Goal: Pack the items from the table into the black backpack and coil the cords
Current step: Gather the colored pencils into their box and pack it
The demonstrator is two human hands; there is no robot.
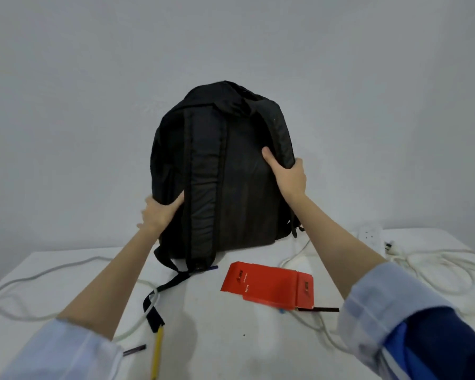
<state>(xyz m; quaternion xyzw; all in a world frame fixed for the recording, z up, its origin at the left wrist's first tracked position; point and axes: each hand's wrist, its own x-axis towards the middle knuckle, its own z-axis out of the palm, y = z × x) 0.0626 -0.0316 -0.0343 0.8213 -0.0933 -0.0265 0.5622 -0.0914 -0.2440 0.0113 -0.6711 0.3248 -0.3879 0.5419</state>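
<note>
The black backpack stands upright at the back of the white table, its strap side facing me. My left hand grips its lower left side. Higher up, my right hand clasps the right shoulder strap and edge. A flattened red box lies in front of the bag. White cords snake across the table on the right, and another white cord runs on the left. A yellow pencil lies near the front edge. A small dark pen lies beside it.
A white power strip sits at the back right with a plug next to it. Backpack straps trail over the table toward me. A plain grey wall stands close behind the bag. A thin dark stick lies by the red box.
</note>
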